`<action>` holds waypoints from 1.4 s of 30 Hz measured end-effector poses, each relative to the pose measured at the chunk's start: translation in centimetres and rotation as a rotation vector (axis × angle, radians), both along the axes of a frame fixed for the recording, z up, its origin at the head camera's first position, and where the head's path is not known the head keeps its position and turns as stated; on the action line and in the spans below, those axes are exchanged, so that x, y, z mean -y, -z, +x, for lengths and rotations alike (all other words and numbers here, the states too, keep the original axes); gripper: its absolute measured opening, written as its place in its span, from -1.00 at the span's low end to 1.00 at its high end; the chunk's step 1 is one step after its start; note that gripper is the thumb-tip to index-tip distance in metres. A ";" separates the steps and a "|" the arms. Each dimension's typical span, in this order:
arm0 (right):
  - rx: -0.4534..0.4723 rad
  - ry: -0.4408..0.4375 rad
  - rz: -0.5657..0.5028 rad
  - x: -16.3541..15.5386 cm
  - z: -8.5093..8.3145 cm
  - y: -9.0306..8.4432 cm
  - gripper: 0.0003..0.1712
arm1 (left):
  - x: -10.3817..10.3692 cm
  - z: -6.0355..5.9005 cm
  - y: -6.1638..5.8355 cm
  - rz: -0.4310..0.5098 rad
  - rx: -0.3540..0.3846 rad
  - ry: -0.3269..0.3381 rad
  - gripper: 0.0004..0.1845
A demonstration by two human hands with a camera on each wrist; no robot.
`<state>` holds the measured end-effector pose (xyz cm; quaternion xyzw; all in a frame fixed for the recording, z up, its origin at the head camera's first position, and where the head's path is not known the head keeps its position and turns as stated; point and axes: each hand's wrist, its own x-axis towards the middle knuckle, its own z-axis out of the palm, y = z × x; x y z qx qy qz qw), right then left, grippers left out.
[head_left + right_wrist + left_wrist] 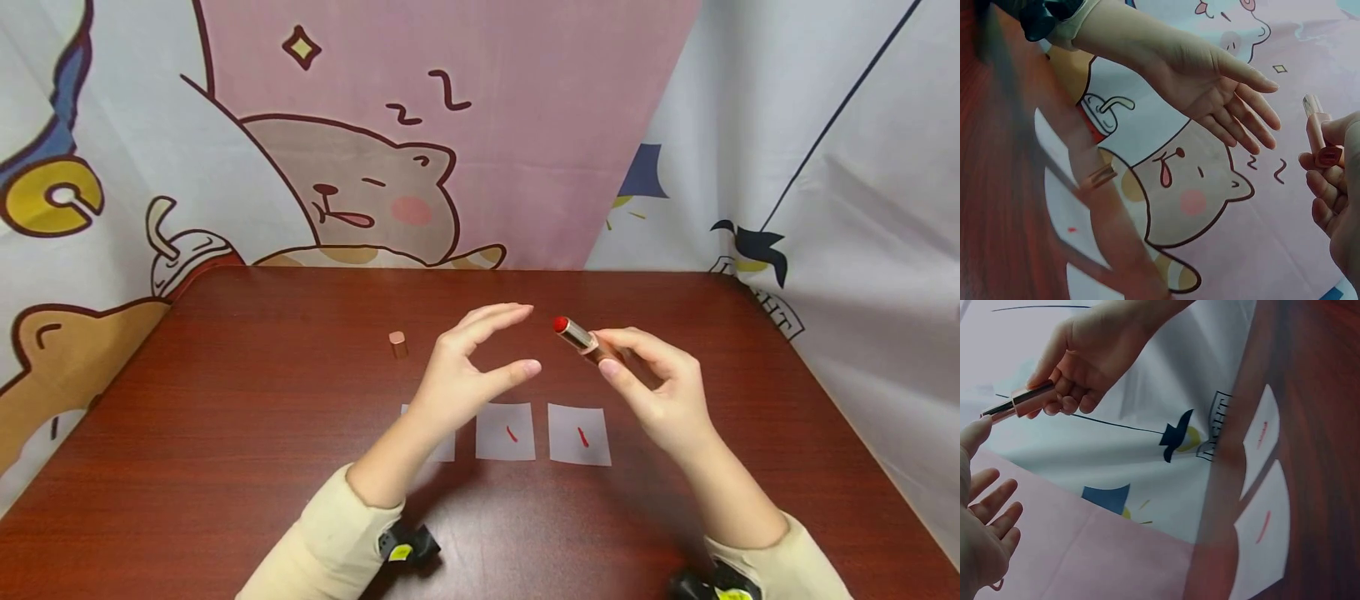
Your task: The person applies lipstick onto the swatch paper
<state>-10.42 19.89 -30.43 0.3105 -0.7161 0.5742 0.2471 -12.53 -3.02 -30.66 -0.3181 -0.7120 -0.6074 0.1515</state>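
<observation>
My right hand (637, 367) pinches the base of an uncapped rose-gold lipstick (579, 337) above the table, its red tip pointing up and left; the lipstick (1019, 403) (1316, 128) shows in both wrist views. My left hand (480, 350) hovers open just left of it, fingers straight, thumb apart, holding nothing. The lipstick cap (397, 343) stands upright on the wooden table (225, 433) to the left. Below the hands lie three white paper squares: the middle one (506, 431) and the right one (579, 434) each bear a red stroke, and my left forearm mostly hides the left one (442, 450).
A cartoon-printed cloth backdrop (450, 125) hangs behind and around the table. The table's far edge runs just beyond the cap, and its right edge slants near the white cloth (862, 250).
</observation>
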 end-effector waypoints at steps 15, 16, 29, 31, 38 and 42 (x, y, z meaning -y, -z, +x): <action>-0.020 -0.057 -0.018 2.9 -0.6 -1.3 -0.76 | 1.7 0.3 -1.9 0.102 -0.047 -0.003 -0.50; -0.022 -0.062 -0.027 3.1 -0.7 -1.4 -0.75 | 1.8 0.4 -2.1 0.104 -0.047 -0.006 -0.50; -0.020 -0.096 -0.060 5.4 -1.1 -2.1 -0.72 | 2.3 0.6 -3.2 0.213 -0.082 0.035 -0.55; -0.020 -0.097 -0.062 5.6 -1.2 -2.1 -0.73 | 2.3 0.6 -3.2 0.219 -0.073 0.035 -0.55; -0.023 -0.080 -0.051 5.9 -1.4 -1.8 -0.77 | 2.2 0.7 -3.0 0.270 -0.016 0.043 -0.59; -0.019 -0.068 -0.056 6.0 -1.4 -1.6 -0.73 | 2.2 0.6 -2.9 0.293 0.017 0.039 -0.60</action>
